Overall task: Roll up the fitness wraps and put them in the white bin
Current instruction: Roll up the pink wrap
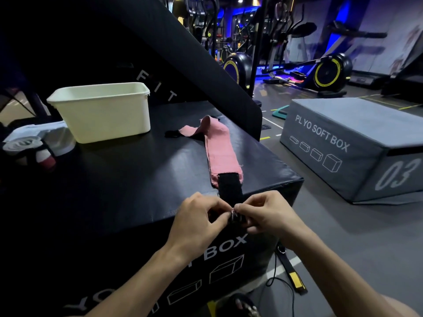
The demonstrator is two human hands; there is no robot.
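Observation:
A pink fitness wrap [218, 145] lies stretched out on the black plyo box [128, 179], its black hook-and-loop end hanging over the box's front edge. My left hand [196, 220] and my right hand [267, 216] both pinch that black end at the edge, fingertips meeting around a small start of a roll. The wrap's far end is twisted, with a black loop beside it. The white bin [103, 110] stands at the back left of the box top; its inside is hidden from here.
Rolled wraps [29, 152] and a white cloth sit at the box's left edge. A grey plyo soft box [352, 147] stands on the floor to the right. A black-and-yellow strap [290, 273] and cable lie on the floor below. Gym machines fill the background.

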